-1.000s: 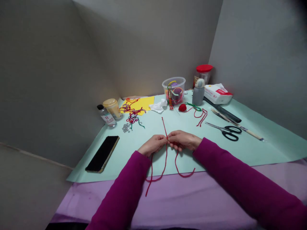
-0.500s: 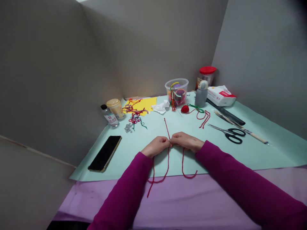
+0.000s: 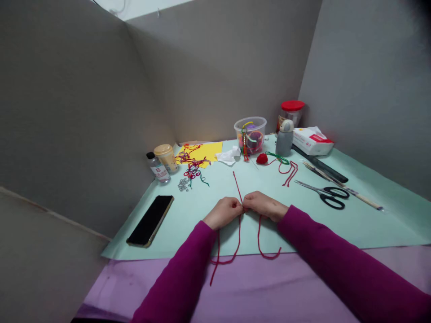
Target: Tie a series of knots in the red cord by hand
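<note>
My left hand (image 3: 224, 212) and my right hand (image 3: 264, 205) meet fingertip to fingertip over the pale green sheet (image 3: 370, 224). Both pinch a thin red cord (image 3: 237, 186) at the same spot. One end of the cord runs away from me across the sheet. Its other strands hang toward me in loops onto the purple cloth (image 3: 256, 291). Both arms wear magenta sleeves.
A black phone (image 3: 151, 220) lies to the left. Black-handled scissors (image 3: 325, 194) and long sticks (image 3: 341, 185) lie to the right. At the back stand two small bottles (image 3: 162, 161), a clear tub (image 3: 251, 133) of cords, a red-lidded jar (image 3: 291, 113), a tissue pack (image 3: 311, 140), yellow paper (image 3: 208, 150) and loose cord scraps (image 3: 192, 168). Grey walls enclose the table.
The view has tilted up a little, so everything sits lower in the picture. The hands stay pinched together on the cord; the hanging loops have shifted slightly.
</note>
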`<state>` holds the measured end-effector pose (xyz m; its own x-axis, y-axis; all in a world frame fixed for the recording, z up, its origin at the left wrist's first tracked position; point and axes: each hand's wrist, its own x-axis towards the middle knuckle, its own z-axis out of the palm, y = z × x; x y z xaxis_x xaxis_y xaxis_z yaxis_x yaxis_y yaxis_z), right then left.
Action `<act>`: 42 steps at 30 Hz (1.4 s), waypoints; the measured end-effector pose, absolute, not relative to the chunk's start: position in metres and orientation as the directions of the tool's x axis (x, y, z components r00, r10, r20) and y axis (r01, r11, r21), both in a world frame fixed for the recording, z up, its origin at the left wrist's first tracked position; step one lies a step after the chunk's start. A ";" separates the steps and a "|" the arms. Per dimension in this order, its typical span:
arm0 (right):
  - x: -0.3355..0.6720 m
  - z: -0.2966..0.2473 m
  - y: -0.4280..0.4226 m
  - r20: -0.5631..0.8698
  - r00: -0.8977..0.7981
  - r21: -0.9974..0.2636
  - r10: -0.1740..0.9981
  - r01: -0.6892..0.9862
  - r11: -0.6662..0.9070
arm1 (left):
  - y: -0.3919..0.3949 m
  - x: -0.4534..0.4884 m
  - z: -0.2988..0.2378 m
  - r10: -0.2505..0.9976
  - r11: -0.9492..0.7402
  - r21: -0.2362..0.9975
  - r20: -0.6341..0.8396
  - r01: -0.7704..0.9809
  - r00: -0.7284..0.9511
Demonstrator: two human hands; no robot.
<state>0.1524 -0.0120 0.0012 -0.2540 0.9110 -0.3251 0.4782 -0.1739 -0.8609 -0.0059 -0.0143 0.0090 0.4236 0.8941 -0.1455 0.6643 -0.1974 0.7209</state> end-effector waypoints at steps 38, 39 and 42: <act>0.165 0.004 -0.012 -0.354 -0.438 -0.928 0.827 0.274 -0.252 | -0.013 -0.005 0.007 0.917 0.206 0.972 -0.233 0.116 0.323; 0.166 0.004 -0.011 -0.351 -0.444 -0.930 0.824 0.269 -0.251 | -0.014 -0.003 0.007 0.904 0.226 0.966 -0.256 0.125 0.344; 0.166 0.004 -0.012 -0.346 -0.444 -0.930 0.827 0.278 -0.240 | -0.018 0.001 0.006 0.869 0.233 0.955 -0.290 0.186 0.401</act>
<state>0.1657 -0.0116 0.0044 -0.4438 0.8266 -0.3460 0.2784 -0.2398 -0.9300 0.0010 -0.0177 0.0063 0.4012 0.8690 -0.2897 0.1856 0.2325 0.9547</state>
